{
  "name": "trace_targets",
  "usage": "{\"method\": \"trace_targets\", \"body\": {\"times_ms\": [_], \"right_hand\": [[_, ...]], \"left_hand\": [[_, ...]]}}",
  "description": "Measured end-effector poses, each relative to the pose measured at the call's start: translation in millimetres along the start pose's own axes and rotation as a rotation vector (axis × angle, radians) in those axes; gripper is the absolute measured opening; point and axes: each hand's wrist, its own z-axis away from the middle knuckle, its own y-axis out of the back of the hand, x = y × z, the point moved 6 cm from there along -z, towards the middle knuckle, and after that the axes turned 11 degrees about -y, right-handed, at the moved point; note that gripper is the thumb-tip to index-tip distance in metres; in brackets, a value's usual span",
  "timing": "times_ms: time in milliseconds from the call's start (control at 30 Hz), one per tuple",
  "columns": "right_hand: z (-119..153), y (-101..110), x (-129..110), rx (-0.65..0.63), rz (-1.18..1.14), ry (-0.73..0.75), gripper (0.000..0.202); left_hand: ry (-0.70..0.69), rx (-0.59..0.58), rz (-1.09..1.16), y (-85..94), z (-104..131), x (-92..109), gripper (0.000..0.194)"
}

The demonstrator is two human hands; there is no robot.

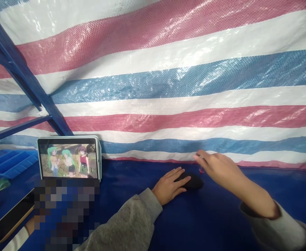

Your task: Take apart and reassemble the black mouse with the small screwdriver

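A dark, rounded object that looks like a computer mouse (193,181) lies on the blue tabletop. My left hand (170,184) rests on its left end, fingers spread over it and thumb along its near side. To the right, my right hand (215,169) is raised just above the table, thumb and fingers pinched together. What they pinch is mostly hidden and blurred. A small reddish piece (201,170) shows just below those fingertips, close to the mouse's far right end.
A tablet (69,158) in a pale case stands at the left, showing a cartoon. Nearer are a phone (10,218) and another person's sleeve (18,238), beside a pixelated patch. A blue compartment tray (11,164), blue metal frame (24,73) and striped plastic sheet (168,83) lie beyond.
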Motion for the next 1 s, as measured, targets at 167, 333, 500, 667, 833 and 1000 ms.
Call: {"method": "trace_targets", "body": {"times_ms": [167,333,500,667,833,1000], "right_hand": [[3,2,-6,0.038,-0.019,0.083,0.03],[-3,-1,7,-0.011,0.03,-0.008,0.035],[5,1,-7,0.003,0.068,0.009,0.033],[-1,-1,4,0.01,0.077,-0.014,0.023],[-2,-6,2,-0.05,0.076,-0.013,0.033],[0,-5,5,0.042,-0.044,0.001,0.033]], "left_hand": [[0.003,-0.006,-0.001,4.3,-1,4,0.046],[0.013,-0.032,-0.014,4.7,-1,5,0.046],[0.022,-0.034,-0.032,1.6,0,3,0.045],[0.002,-0.037,-0.029,0.4,0,3,0.044],[-0.028,-0.039,-0.041,0.0,0,4,0.044],[-0.013,-0.031,-0.045,-0.8,0,3,0.045]]}}
